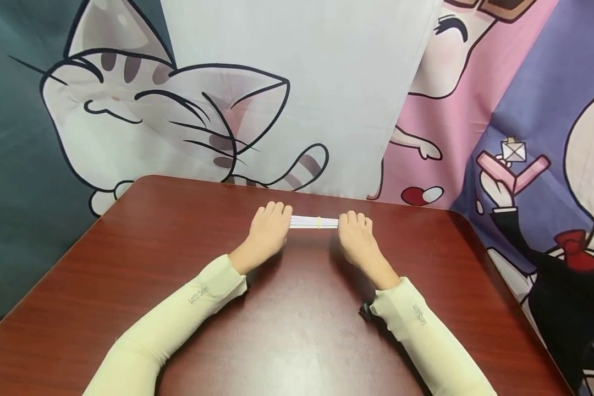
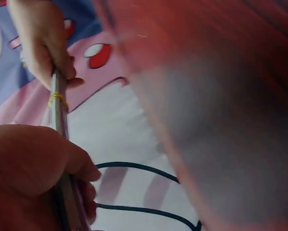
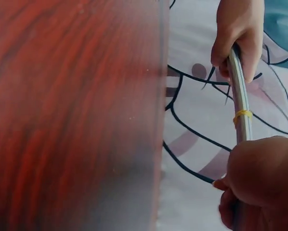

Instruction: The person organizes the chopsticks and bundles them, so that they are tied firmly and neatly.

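Note:
A slim bundle of whitish, stick-like lengths spans the gap between the two hands, lying nearly level in the head view. A yellow rubber band circles it, right of the middle of the exposed stretch. My left hand grips one end with curled fingers. At the other end, my right hand holds it the same way. Both wrist views show the bundle raised above the table's level, with fingers and thumb wrapped about it. The palms hide its ends.
Beneath the arms spreads a reddish-brown wooden table with rounded far corners. Behind its far edge hangs a cloth backdrop printed with a cartoon cat and other figures. Pale sleeves cover both forearms, and a small black object shows beneath the right cuff.

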Demonstrator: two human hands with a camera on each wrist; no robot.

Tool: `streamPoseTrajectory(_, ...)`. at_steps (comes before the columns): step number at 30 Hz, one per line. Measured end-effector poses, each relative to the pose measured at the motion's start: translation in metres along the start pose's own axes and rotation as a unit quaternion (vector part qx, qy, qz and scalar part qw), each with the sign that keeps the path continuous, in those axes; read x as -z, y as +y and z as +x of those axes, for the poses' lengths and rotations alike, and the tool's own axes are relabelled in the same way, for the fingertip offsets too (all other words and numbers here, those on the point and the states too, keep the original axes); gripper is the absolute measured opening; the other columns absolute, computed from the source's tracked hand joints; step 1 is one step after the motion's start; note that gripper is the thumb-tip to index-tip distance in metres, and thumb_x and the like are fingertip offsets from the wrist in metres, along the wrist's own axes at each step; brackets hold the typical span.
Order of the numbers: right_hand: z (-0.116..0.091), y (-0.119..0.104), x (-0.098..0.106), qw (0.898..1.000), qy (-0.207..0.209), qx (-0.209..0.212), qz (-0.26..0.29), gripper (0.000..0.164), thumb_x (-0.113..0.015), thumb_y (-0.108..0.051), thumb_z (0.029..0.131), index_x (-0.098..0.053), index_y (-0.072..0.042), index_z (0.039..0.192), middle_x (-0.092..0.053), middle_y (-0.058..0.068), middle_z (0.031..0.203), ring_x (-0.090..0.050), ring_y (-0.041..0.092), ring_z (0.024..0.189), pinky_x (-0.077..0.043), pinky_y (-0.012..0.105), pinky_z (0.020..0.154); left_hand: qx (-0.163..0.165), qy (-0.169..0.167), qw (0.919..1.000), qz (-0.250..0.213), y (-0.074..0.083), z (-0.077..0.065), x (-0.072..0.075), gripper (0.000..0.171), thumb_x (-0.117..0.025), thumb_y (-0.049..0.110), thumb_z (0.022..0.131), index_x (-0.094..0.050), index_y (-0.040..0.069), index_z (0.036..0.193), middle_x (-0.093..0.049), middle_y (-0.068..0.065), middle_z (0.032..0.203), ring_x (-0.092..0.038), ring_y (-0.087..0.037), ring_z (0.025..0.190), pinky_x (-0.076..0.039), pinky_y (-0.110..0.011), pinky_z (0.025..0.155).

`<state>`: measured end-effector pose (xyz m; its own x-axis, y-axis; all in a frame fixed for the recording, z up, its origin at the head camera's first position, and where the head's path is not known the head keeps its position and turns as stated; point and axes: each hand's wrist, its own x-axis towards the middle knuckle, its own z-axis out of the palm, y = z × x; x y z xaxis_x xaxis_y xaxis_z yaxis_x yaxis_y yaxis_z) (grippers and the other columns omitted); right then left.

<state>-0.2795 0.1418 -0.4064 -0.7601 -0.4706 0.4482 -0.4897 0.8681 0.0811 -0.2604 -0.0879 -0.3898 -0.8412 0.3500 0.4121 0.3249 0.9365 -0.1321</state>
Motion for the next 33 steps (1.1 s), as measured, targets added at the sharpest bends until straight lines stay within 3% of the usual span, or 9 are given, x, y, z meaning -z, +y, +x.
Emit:
streamPoseTrajectory(3, 0.000, 0.002, -0.002, 0.998, -0.042, -0.020, 0.029, 0.005, -0.048, 0.003, 0.086, -0.048, 0.005, 0.090, -0.046, 0.020, 0.087, -0.044, 0.041, 0.083, -0.035, 0.051, 0.075, 0.003, -0.057, 0.9983, -0.016, 0.003, 0.004, -0.005, 0.029, -0.071, 0.012, 0.079, -0.052, 0.004, 0.098, -0.052, -0.013, 0.096, -0.050, -0.032, 0.094, -0.043, -0.039, 0.073)
streamPoseTrajectory(6, -0.001, 0.003, -0.005, 0.993, -0.094, -0.038, 0.052, 0.006, -0.049, 0.001, 0.086, -0.047, 0.005, 0.090, -0.046, 0.021, 0.089, -0.044, 0.041, 0.086, -0.034, 0.052, 0.078, 0.024, -0.135, 0.9896, -0.044, 0.007, 0.006, -0.009, 0.026, -0.065, 0.012, 0.084, -0.049, 0.003, 0.103, -0.049, -0.015, 0.103, -0.047, -0.033, 0.100, -0.043, -0.041, 0.080)
streamPoseTrajectory(9, -0.002, 0.004, -0.010, 0.985, -0.150, -0.049, 0.072, 0.006, -0.049, -0.001, 0.088, -0.047, 0.004, 0.092, -0.046, 0.020, 0.092, -0.044, 0.041, 0.090, -0.033, 0.053, 0.081, 0.049, -0.230, 0.9700, -0.060, 0.011, 0.006, -0.011, 0.033, -0.059, 0.015, 0.089, -0.046, 0.002, 0.116, -0.046, -0.017, 0.115, -0.042, -0.033, 0.111, -0.039, -0.043, 0.091)
streamPoseTrajectory(12, -0.005, 0.005, -0.016, 0.976, -0.189, -0.054, 0.092, 0.006, -0.048, -0.002, 0.089, -0.047, 0.003, 0.092, -0.046, 0.019, 0.093, -0.043, 0.040, 0.091, -0.033, 0.054, 0.083, 0.058, -0.322, 0.9432, -0.057, 0.014, 0.006, -0.012, 0.046, -0.057, 0.018, 0.092, -0.040, 0.004, 0.132, -0.040, -0.018, 0.130, -0.037, -0.033, 0.123, -0.035, -0.043, 0.101)
streamPoseTrajectory(16, -0.008, 0.007, -0.022, 0.969, -0.202, -0.060, 0.128, 0.010, -0.049, -0.004, 0.089, -0.047, 0.002, 0.097, -0.045, 0.018, 0.097, -0.041, 0.040, 0.093, -0.033, 0.053, 0.084, 0.071, -0.396, 0.9136, -0.061, 0.018, 0.007, -0.010, 0.068, -0.053, 0.020, 0.095, -0.022, 0.002, 0.153, -0.018, -0.022, 0.158, -0.025, -0.033, 0.143, -0.028, -0.042, 0.112)
streamPoseTrajectory(20, -0.009, 0.007, -0.029, 0.963, -0.200, -0.081, 0.164, 0.025, -0.050, -0.011, 0.088, -0.049, 0.001, 0.111, -0.043, 0.021, 0.111, -0.039, 0.042, 0.103, -0.032, 0.054, 0.087, 0.091, -0.416, 0.9018, -0.073, 0.021, 0.007, -0.010, 0.075, -0.045, 0.029, 0.101, -0.004, -0.001, 0.157, 0.007, -0.022, 0.163, -0.008, -0.031, 0.151, -0.019, -0.041, 0.119)
streamPoseTrajectory(24, -0.011, 0.004, -0.034, 0.958, -0.198, -0.096, 0.185, 0.045, -0.050, -0.023, 0.090, -0.047, 0.003, 0.126, -0.038, 0.023, 0.129, -0.035, 0.043, 0.118, -0.028, 0.058, 0.096, 0.109, -0.415, 0.8991, -0.085, 0.024, 0.006, -0.011, 0.075, -0.035, 0.041, 0.105, -0.001, -0.002, 0.156, 0.011, -0.022, 0.163, -0.002, -0.030, 0.152, -0.014, -0.041, 0.120)
streamPoseTrajectory(28, -0.015, -0.001, -0.037, 0.955, -0.219, -0.095, 0.178, 0.067, -0.047, -0.042, 0.098, -0.036, 0.006, 0.145, -0.026, 0.025, 0.151, -0.025, 0.045, 0.138, -0.020, 0.061, 0.107, 0.121, -0.414, 0.8980, -0.085, 0.026, 0.005, -0.012, 0.078, -0.033, 0.046, 0.104, 0.002, -0.001, 0.156, 0.015, -0.021, 0.163, 0.002, -0.030, 0.153, -0.011, -0.042, 0.121)
streamPoseTrajectory(33, -0.017, -0.004, -0.036, 0.954, -0.234, -0.087, 0.164, 0.081, -0.045, -0.051, 0.100, -0.023, 0.008, 0.152, -0.015, 0.028, 0.160, -0.018, 0.045, 0.145, -0.015, 0.062, 0.112, 0.133, -0.405, 0.9006, -0.083, 0.028, 0.002, -0.011, 0.081, -0.033, 0.050, 0.103, 0.002, -0.001, 0.156, 0.016, -0.020, 0.163, 0.002, -0.029, 0.153, -0.011, -0.042, 0.121)
